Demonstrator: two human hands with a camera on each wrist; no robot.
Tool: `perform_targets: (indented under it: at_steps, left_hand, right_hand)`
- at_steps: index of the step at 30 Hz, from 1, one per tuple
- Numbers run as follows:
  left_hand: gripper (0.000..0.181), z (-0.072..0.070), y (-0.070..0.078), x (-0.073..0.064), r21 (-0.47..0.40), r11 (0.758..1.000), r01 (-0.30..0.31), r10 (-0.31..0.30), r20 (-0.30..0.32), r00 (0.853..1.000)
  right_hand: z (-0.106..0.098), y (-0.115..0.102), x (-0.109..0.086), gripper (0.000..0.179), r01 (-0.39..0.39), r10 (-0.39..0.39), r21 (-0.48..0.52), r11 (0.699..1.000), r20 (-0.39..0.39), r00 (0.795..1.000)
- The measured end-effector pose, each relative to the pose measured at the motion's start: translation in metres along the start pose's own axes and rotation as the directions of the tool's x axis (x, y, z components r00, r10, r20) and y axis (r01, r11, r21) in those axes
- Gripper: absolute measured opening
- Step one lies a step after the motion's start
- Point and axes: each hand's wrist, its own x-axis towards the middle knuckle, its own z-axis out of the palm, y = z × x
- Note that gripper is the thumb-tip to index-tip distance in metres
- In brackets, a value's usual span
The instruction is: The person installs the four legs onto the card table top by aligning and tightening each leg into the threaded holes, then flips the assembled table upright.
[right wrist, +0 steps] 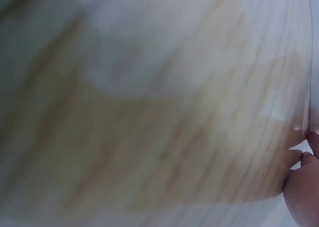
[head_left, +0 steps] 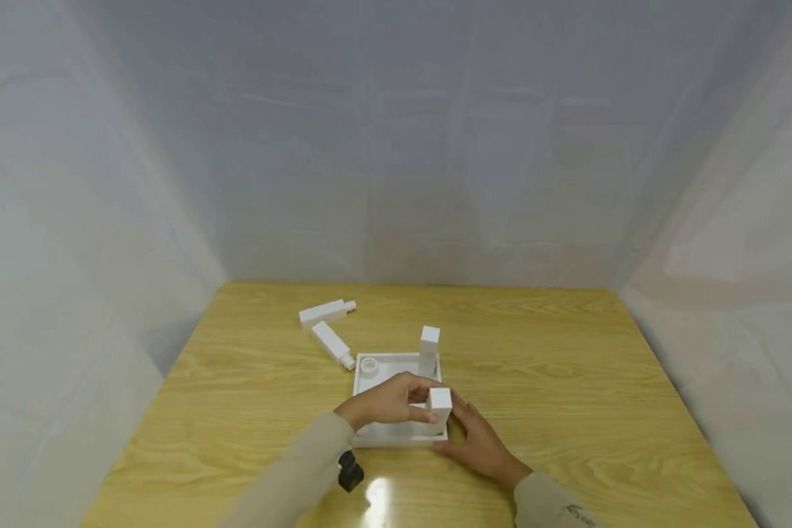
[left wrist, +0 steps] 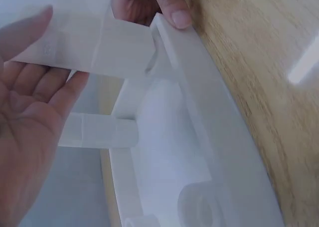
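Note:
A white square tabletop (head_left: 399,442) lies upside down on the table, raised rim up, like a shallow tray. At its near right corner stands a white square table leg (head_left: 439,411), which my left hand (head_left: 388,400) holds between thumb and fingers. In the left wrist view this leg (left wrist: 122,47) meets the tabletop's corner. My right hand (head_left: 480,444) grips that corner from outside, thumb on the near rim and fingers behind the leg. Another leg (head_left: 429,345) stands at the far right corner. A round collar (head_left: 369,366) shows at the far left corner.
Two loose white legs (head_left: 323,312) (head_left: 332,342) with narrow round ends lie behind and left of the tabletop on the wooden table (head_left: 567,367). Pale sheets (head_left: 422,147) enclose the table's back and sides. The right wrist view shows mostly blurred wood.

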Motion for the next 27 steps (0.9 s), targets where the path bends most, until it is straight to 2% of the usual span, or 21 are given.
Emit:
perform_targets:
  at_steps: [14,17,20,24,27]
  left_hand:
    - [0.046,-0.007,0.001,0.003,-0.017,1.000,0.004,-0.003,0.073,0.997]
    - [0.047,-0.008,0.000,0.003,-0.036,0.999,-0.003,0.006,0.086,0.996]
    - [0.049,-0.006,-0.003,0.002,-0.042,0.998,-0.035,0.039,0.083,0.996]
    - [0.057,-0.001,-0.008,-0.003,0.005,0.995,-0.100,0.100,0.019,0.995]
    - [0.065,0.008,-0.011,-0.009,0.098,0.988,-0.119,0.129,-0.098,0.987]
  right_hand:
    - [0.003,0.003,0.001,0.087,0.047,-0.048,-0.009,0.999,-0.016,0.999]
    - [0.003,0.002,0.001,0.087,0.029,-0.029,-0.005,1.000,-0.011,1.000]
    - [0.002,0.001,0.001,0.090,-0.011,0.011,0.001,1.000,0.014,1.000]
    - [0.001,0.001,0.001,0.093,-0.047,0.047,0.005,0.999,0.039,0.998]
    - [0.002,0.001,0.001,0.091,-0.055,0.055,0.010,0.998,0.032,0.998]
